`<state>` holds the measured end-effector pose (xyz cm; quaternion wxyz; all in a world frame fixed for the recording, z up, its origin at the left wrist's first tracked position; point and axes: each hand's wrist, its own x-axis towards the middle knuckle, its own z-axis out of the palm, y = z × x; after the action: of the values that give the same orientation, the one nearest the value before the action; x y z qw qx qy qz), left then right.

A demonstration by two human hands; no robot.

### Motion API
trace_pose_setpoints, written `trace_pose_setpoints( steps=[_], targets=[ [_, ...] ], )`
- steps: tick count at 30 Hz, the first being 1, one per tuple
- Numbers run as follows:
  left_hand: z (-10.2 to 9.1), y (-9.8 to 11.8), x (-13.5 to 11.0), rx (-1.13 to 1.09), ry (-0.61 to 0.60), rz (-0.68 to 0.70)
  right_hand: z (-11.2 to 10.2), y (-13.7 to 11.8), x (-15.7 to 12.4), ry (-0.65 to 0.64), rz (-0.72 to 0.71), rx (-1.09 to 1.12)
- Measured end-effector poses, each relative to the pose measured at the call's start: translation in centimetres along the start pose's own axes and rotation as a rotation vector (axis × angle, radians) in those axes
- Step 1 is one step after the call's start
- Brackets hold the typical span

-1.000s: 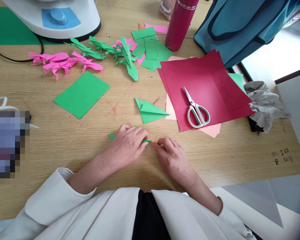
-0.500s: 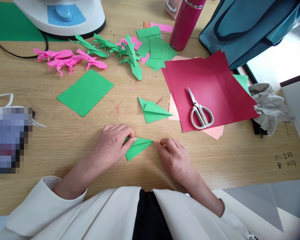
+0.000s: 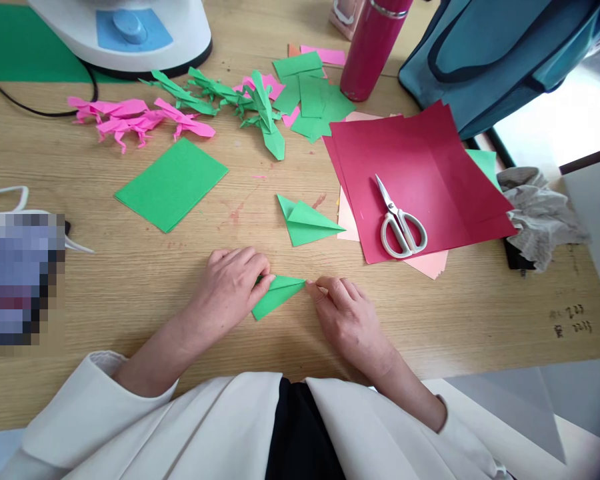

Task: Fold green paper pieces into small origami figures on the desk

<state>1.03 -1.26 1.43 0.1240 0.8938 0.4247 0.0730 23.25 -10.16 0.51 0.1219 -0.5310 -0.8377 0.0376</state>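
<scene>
A folded green paper (image 3: 276,297) lies on the table between my hands, its sharp tip pointing right. My left hand (image 3: 237,280) is closed over its wide left end, thumb and fingers pinching the upper edge and hiding part of it. At the tip, my right hand (image 3: 347,317) pinches the point between thumb and forefinger. Just beyond lies a second folded green paper (image 3: 310,224) of similar shape, with a raised flap. Up and to the left rests a flat green paper rectangle (image 3: 171,185).
White-handled scissors (image 3: 400,227) lie on dark red sheets (image 3: 430,167) at right. Behind stand pink folded figures (image 3: 130,120), green folded figures (image 3: 265,117), green paper pieces (image 3: 313,100), a magenta bottle (image 3: 373,50), a blue bag (image 3: 495,60) and a white appliance (image 3: 130,30).
My left hand has shifted slightly to the right along the folded green paper, covering a bit more of it. My right hand stays at the tip.
</scene>
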Motion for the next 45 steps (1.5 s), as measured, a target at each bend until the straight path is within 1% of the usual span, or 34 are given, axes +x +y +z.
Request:
trace_pose_setpoints(
  steps=[5, 14, 21, 29, 37, 45],
  targets=[
    [0.2, 0.0, 0.1, 0.008, 0.000, 0.001, -0.3, -0.4, 0.3, -0.025, -0.042, -0.071],
    [0.4, -0.1, 0.0, 0.000, 0.030, 0.006, -0.1, -0.4, -0.4, -0.099, -0.035, -0.094],
    [0.5, -0.1, 0.0, -0.012, 0.027, 0.002, -0.5, -1.0, 0.3, -0.115, -0.037, -0.167],
    [0.4, -0.1, 0.1, -0.026, 0.012, -0.005, -0.8, -1.3, 0.8, -0.111, -0.100, -0.158],
    [0.3, 0.0, 0.1, -0.036, 0.000, -0.016, -0.5, -1.5, 0.7, -0.118, -0.106, -0.180],
    [-0.3, -0.2, -0.2, -0.090, -0.035, -0.051, -0.1, -1.6, 0.4, -0.139, -0.087, -0.126]
  ],
)
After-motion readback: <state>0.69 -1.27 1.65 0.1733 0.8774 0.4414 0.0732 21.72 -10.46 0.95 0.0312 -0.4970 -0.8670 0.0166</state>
